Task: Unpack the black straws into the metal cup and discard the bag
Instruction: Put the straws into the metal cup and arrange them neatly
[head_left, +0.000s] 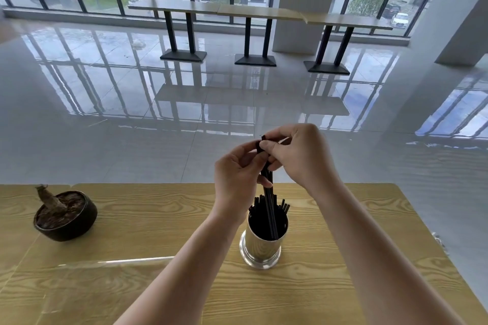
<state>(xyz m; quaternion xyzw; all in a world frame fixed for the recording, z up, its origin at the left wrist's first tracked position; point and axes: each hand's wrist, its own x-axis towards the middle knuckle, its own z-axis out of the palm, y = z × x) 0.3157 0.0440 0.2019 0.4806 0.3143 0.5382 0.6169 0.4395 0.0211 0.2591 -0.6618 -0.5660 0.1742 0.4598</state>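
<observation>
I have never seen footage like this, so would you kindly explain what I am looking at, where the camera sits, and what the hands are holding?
There is no machine here: a person works with two bare hands, and the single picture comes from a wide-angle camera worn on their head, looking forward and down.

The left hand and the right hand meet above a shiny round metal cup. Together they pinch the top of a few thin black straws, whose lower ends reach down into the cup. More black straws already stand inside it.

The cup rests on a light wood-grain table. To the left sits a dark round bowl-shaped pot with a dry plant stump. A clear plastic sheet, possibly the bag, lies flat on the table near the left forearm.

Beyond are a glossy tiled floor and large windows.
</observation>
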